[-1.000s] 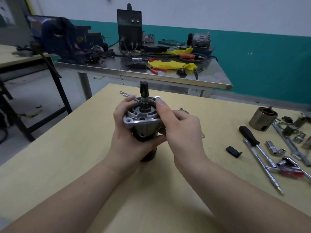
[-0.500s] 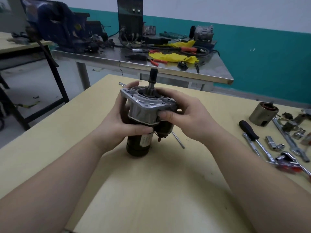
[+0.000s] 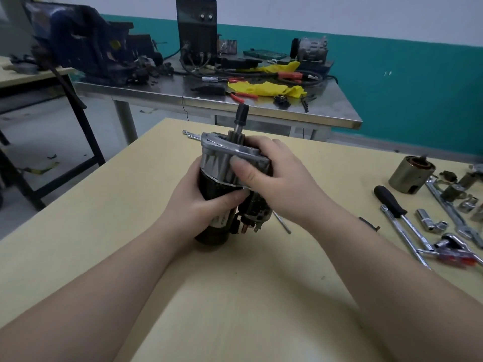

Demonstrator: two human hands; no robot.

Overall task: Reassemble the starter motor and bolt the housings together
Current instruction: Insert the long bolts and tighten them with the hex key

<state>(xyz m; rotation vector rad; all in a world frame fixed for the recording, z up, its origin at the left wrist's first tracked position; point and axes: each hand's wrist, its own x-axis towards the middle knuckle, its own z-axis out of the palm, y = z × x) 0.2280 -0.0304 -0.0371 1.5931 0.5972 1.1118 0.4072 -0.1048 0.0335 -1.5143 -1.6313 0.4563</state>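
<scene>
Currently the starter (image 3: 224, 189) stands tilted on the yellow table (image 3: 109, 231), rear end down, pinion shaft (image 3: 240, 121) pointing up and away. Left hand (image 3: 198, 202) wraps the black body, thumb curled across the front just under the joint. Right hand (image 3: 274, 176) grips the silver nose housing (image 3: 222, 158) from the right, thumb pressed flat on its side, fingers curled over the flange.

Progress, as judged: main parts are together — nose housing sits on the body, shaft through it, solenoid (image 3: 257, 210) with its terminals alongside at lower right. Seam between housing and body looks closed on the near side; far side hidden. Bolting seems not yet done: a long bolt (image 3: 282, 223) lies on the table just behind the starter, another bolt (image 3: 192, 134) near the far edge, and no tool is in hand. Sockets (image 3: 428, 220), a ratchet (image 3: 452, 244), a screwdriver (image 3: 392, 202) and a wrench (image 3: 449, 207) lie well apart to the right, with a brass-coloured cylinder (image 3: 410, 176) and small brackets. Whether those loose parts belong inside this unit, cannot tell.

Writing: a pale label (image 3: 222, 219) on the body below the left thumb shows dark marks, too small and blurred to read. No brand is legible anywhere.
</scene>
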